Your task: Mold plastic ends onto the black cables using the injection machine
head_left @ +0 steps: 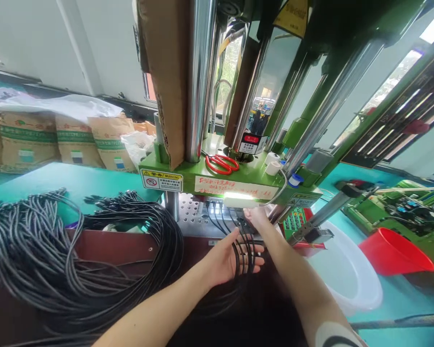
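Observation:
Several black cables (244, 253) run across the palm and fingers of my left hand (222, 260), which is turned up with its fingers fairly straight and the thumb beside the cables. From there the cables lead up to small dark plugs in a metal mold (214, 210) on the press bed. My right hand (253, 216) reaches in at the right of that mold, under a lit white lamp (240, 201). Its fingers are mostly hidden, so what they touch cannot be made out.
Left of me, large bundles of black cables (36, 250) hang over a brown box edge. The green press (238, 178) stands ahead, with red-handled scissors (222, 164) on its plate. At right are a white tub (343, 270), a red bucket (396, 253) and a button panel (295, 222).

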Demonstrator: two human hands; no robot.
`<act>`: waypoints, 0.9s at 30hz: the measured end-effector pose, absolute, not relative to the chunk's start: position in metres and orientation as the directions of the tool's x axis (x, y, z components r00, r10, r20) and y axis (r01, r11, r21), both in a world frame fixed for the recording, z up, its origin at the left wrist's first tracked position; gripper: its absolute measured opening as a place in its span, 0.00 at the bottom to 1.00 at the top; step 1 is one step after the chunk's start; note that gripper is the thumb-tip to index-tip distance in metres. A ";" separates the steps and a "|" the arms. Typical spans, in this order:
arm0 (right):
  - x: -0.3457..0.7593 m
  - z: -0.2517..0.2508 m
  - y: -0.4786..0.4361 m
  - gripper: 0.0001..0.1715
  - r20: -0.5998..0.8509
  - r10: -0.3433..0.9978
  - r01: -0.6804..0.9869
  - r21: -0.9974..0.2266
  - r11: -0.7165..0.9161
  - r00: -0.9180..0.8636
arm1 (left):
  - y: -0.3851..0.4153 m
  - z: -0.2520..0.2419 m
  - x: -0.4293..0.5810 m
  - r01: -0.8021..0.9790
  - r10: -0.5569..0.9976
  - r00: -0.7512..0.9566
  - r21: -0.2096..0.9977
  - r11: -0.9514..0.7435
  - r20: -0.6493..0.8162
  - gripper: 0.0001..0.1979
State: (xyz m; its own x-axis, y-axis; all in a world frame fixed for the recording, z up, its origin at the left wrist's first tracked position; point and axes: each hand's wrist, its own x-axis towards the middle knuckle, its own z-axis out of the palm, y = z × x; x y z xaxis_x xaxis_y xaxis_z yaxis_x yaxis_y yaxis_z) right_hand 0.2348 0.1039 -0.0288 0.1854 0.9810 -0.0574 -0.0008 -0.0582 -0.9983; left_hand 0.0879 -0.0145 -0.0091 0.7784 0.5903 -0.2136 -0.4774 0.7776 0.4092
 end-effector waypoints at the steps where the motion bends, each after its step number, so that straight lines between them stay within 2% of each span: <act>1: 0.234 -0.030 0.099 0.14 -0.076 0.976 -0.018 -0.997 -0.074 0.202 | -0.022 -0.006 0.091 -0.481 0.592 0.774 0.402 0.779 -0.223 0.19; 5: 0.235 -0.026 0.074 0.10 -0.094 0.966 -0.064 -0.995 -0.081 0.242 | -0.049 0.005 0.099 -0.523 0.620 0.727 0.348 0.778 -0.295 0.10; 9: 0.233 -0.016 0.056 0.07 -0.081 0.950 -0.082 -0.995 -0.058 0.303 | -0.066 0.009 0.095 -0.564 0.610 0.725 0.234 0.792 -0.319 0.15; 11: 0.231 -0.013 0.053 0.06 -0.075 0.938 -0.082 -0.995 -0.049 0.340 | -0.076 0.008 0.089 -0.562 0.605 0.723 0.225 0.796 -0.333 0.16; 17: 0.233 -0.010 0.043 0.04 -0.071 0.905 -0.090 -0.995 -0.036 0.420 | -0.120 0.001 0.068 -0.492 0.609 0.754 0.402 0.772 -0.247 0.11; 23: 0.237 -0.013 0.037 0.05 -0.078 0.912 -0.064 -0.996 -0.057 0.402 | -0.147 -0.005 0.057 -0.317 0.463 0.876 0.561 0.765 -0.135 0.12; 25: 0.242 -0.017 0.037 0.05 -0.072 0.912 -0.047 -0.997 -0.058 0.403 | -0.142 0.003 0.039 -0.389 0.508 0.859 0.573 0.721 -0.056 0.12; 27: 0.250 -0.024 0.036 0.06 -0.066 0.915 -0.022 -0.998 -0.062 0.398 | -0.126 0.021 0.007 -0.551 0.635 0.770 0.558 0.620 0.055 0.12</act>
State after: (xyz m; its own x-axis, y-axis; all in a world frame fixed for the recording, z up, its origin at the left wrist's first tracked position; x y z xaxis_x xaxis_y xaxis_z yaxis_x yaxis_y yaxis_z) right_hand 0.2502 0.0360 -0.0236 0.3984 0.9149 -0.0657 -0.0220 -0.0621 -0.9978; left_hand 0.0068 -0.1264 0.0208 0.7702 0.6354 0.0551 -0.5514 0.6201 0.5580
